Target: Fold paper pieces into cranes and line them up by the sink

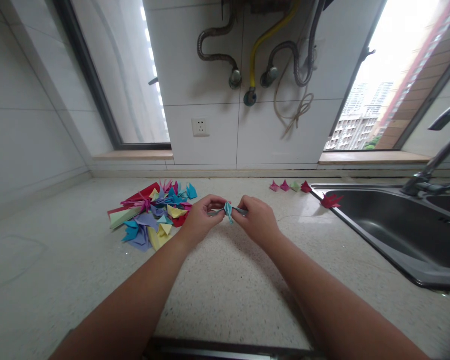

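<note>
A light blue folded paper piece (228, 212), shaped like an origami crane, is held above the counter between both hands. My left hand (207, 212) pinches its left side with thumb and fingers. On the other side, my right hand (258, 215) grips the right end the same way. Greyish-blue wings stretch from the creased middle into each hand, their tips partly hidden by the fingers. Left of my left hand lies a heap of coloured folded paper (146, 220) in red, pink, blue, purple and yellow.
Several small folded paper pieces (284, 186) stand in a row by the back wall. A red paper piece (331, 201) rests at the rim of the steel sink (363, 250). A faucet (422, 182) rises behind the sink. Pipes (253, 65) hang on the tiled wall.
</note>
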A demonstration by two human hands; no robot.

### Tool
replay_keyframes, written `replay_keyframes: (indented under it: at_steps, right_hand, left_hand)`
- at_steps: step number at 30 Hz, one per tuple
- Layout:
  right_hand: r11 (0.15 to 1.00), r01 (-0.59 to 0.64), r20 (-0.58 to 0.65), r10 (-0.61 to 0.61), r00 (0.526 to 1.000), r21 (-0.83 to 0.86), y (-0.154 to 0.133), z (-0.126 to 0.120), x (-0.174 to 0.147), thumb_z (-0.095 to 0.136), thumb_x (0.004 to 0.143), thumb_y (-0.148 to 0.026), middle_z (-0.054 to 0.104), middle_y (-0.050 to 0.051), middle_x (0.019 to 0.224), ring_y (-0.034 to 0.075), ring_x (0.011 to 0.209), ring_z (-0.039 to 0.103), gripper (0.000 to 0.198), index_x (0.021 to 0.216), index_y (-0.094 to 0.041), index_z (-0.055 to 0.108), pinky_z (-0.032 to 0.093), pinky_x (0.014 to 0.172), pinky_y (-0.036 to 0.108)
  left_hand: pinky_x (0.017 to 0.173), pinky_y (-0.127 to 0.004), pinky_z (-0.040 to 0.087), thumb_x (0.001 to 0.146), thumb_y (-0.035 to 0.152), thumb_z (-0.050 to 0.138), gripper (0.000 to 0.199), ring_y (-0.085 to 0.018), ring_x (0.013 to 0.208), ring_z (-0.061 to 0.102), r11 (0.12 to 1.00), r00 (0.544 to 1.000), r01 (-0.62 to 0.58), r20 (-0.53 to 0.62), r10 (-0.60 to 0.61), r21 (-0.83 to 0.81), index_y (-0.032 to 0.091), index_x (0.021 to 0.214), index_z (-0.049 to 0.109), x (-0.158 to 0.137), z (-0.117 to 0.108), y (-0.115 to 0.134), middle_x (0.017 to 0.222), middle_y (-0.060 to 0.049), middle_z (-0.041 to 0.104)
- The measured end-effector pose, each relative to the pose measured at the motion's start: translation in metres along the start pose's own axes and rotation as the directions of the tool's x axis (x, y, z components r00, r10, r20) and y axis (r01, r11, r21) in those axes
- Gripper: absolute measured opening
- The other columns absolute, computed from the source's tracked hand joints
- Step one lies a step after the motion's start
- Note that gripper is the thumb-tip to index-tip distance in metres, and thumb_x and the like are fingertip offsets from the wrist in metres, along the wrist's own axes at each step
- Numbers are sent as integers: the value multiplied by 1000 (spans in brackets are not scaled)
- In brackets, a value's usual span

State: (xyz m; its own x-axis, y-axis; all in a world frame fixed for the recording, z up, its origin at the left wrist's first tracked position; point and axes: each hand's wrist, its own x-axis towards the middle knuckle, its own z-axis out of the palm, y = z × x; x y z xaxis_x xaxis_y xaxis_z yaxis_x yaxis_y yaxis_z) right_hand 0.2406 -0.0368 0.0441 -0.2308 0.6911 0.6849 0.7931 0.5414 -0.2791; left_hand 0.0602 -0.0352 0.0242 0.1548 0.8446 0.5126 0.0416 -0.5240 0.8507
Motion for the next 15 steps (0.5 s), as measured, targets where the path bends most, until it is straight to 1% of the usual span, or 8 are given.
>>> replay_keyframes:
  at_steps: [3, 6, 8, 10, 12, 15]
  right_hand:
    - [1000, -9, 8, 9, 1000, 19, 0, -1, 0, 63, 82, -38, 56, 1, 65, 14, 61, 45, 28, 68, -18, 51, 25, 59, 27]
    - [996, 4, 27, -6, 1000, 84, 0, -3, 1, 63, 82, -36, 59, 2, 69, 14, 65, 49, 22, 72, -18, 54, 29, 61, 27]
    - [989, 28, 40, -34, 999, 143, 0, -5, 2, 63, 83, -34, 61, 2, 73, 14, 68, 51, 18, 77, -19, 57, 32, 63, 27]
    - [977, 41, 47, -52, 998, 210, 1, -5, 3, 61, 84, -33, 62, 2, 75, 14, 69, 52, 15, 80, -19, 58, 34, 64, 26]
    - [957, 10, 61, -29, 998, 291, 2, -4, 3, 60, 85, -31, 62, 1, 75, 13, 67, 51, 14, 80, -18, 59, 35, 63, 26]
    - [896, -115, 110, 74, 991, 429, 5, 0, 4, 59, 85, -35, 61, 1, 71, 12, 62, 50, 18, 80, -18, 61, 37, 60, 26]
  left_hand:
    - [81, -28, 53, 79, 19, 68, 23, -18, 94, 66, 1000, 1000, 6, -3, -6, -4, 15, 100, 63, 0, 1, 1, 102, -9, 68]
    - [80, -29, 54, 77, 19, 70, 24, -19, 94, 65, 998, 999, 32, -40, -34, -46, 14, 98, 62, 1, 2, 2, 100, -9, 68]
    - [77, -29, 55, 75, 20, 72, 26, -19, 94, 65, 993, 995, 70, -70, -77, -96, 13, 97, 62, 2, 2, 2, 98, -10, 68]
    - [76, -29, 56, 74, 22, 74, 31, -19, 92, 65, 979, 986, 123, -89, -138, -164, 13, 101, 61, 3, 1, 1, 98, -10, 68]
    - [76, -29, 56, 74, 24, 76, 38, -17, 89, 65, 954, 974, 174, -100, -203, -243, 13, 106, 59, 4, 0, -1, 100, -10, 67]
    - [82, -31, 56, 72, 25, 79, 42, -16, 91, 66, 901, 956, 232, -87, -282, -367, 14, 105, 56, 4, -2, -2, 103, -10, 66]
